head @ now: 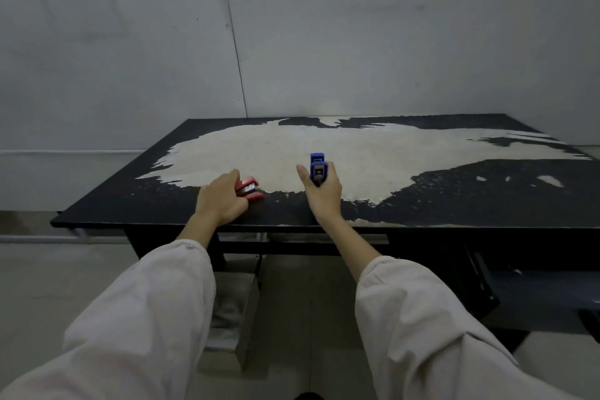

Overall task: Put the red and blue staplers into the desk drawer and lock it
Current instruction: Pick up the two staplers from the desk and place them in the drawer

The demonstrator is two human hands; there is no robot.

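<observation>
Now | left hand (pixel 220 198) gripping red stapler (pixel 250 190) on desk (pixel 454 198) | right hand (pixel 321 191) clutching raised blue stapler (pixel 317 169)

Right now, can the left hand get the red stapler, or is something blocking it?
Yes, it looks that way. The left hand already lies on the red stapler on the desk, fingers curled over it, and nothing sits between them. The right hand is busy holding the blue stapler, well apart.

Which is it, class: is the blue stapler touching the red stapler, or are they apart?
Apart. The head view shows the blue stapler gripped in the right hand, with bare desk between it and the red stapler.
</observation>
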